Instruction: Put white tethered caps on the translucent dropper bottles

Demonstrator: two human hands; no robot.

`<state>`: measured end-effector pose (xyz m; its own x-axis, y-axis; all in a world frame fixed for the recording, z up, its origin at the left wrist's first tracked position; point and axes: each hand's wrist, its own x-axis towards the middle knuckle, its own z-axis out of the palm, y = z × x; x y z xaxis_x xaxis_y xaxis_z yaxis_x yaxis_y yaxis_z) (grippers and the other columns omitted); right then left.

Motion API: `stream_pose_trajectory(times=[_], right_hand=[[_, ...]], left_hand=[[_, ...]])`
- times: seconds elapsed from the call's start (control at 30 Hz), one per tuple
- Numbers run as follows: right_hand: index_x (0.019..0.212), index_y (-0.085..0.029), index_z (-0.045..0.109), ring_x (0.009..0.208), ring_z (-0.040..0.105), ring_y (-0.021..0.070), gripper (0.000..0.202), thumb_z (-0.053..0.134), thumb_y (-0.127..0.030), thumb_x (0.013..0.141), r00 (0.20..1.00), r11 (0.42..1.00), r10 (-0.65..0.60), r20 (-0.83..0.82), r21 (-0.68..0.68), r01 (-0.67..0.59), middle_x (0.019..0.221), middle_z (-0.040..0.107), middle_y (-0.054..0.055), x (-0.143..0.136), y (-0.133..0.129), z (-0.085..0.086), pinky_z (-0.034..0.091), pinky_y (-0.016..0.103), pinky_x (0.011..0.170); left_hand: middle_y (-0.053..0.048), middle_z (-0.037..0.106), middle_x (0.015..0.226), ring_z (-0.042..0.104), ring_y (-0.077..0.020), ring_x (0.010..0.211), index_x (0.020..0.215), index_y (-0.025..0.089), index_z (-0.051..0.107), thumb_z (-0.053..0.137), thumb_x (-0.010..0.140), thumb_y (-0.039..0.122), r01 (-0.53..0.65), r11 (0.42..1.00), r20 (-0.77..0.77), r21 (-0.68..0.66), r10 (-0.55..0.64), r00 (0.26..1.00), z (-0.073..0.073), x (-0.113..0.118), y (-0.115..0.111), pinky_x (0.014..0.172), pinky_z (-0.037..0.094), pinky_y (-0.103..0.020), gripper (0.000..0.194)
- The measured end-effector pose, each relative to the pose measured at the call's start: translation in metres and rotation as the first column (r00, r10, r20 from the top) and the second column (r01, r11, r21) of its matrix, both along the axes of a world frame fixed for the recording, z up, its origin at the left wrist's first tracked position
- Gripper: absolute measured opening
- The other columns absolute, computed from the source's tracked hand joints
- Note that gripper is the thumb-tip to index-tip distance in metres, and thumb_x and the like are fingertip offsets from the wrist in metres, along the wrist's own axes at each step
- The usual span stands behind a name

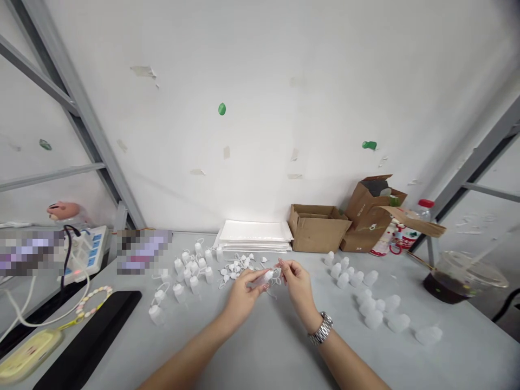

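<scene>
My left hand [242, 293] is closed around a small translucent plastic squeeze bottle [262, 279], tilted with its neck toward the right. My right hand [297, 283], with a metal watch on the wrist, pinches its thumb and fingertips together just beyond the neck. Thin white cap straps [277, 274] loop beside those fingertips; the exact bit being pinched is too small to make out. Behind my left hand lies a loose pile of white caps with straps [235, 266]. Left of it stand several capped bottles [194, 284].
Several uncapped bottles [368, 306] stand or lie at right, near a plastic cup of dark drink [450, 284]. Along the wall are white flat packs [254, 232], a cardboard box [319, 230] and a brown paper bag [361, 219]. A black pad [91, 341] and power strip [93, 254] lie left.
</scene>
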<state>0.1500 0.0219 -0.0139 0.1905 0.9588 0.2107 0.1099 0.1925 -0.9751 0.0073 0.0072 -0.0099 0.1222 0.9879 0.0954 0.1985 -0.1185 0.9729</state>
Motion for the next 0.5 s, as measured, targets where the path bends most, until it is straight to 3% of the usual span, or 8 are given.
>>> stream_pose_trajectory(times=[0.27, 0.5], right_hand=[[0.053, -0.019, 0.045, 0.048, 0.038, 0.0108, 0.041, 0.051, -0.054, 0.074, 0.998, 0.999, 0.029, 0.056, 0.034, -0.031, 0.048, 0.039, -0.005, -0.002, -0.002, 0.0, 0.035, 0.023, 0.048], [0.054, -0.019, 0.047, 0.049, 0.041, 0.0118, 0.039, 0.051, -0.053, 0.074, 0.992, 0.998, 0.031, 0.119, 0.043, -0.036, 0.05, 0.043, -0.004, -0.001, -0.002, 0.0, 0.037, 0.023, 0.049]], left_hand=[[-0.003, 0.054, 0.087, 0.054, -0.0154, 0.077, 0.1, 0.022, 0.065, 0.058, 0.066, 0.023, 0.045, 0.998, 0.1, -0.042, -0.041, 0.994, -0.004, 0.0, 0.002, 0.065, 0.053, -0.029, 0.035], [-0.002, 0.053, 0.082, 0.053, -0.0135, 0.071, 0.102, 0.024, 0.065, 0.059, 0.067, 0.026, 0.035, 0.999, 0.042, -0.01, -0.034, 0.999, -0.01, -0.001, 0.002, 0.065, 0.052, -0.028, 0.035]])
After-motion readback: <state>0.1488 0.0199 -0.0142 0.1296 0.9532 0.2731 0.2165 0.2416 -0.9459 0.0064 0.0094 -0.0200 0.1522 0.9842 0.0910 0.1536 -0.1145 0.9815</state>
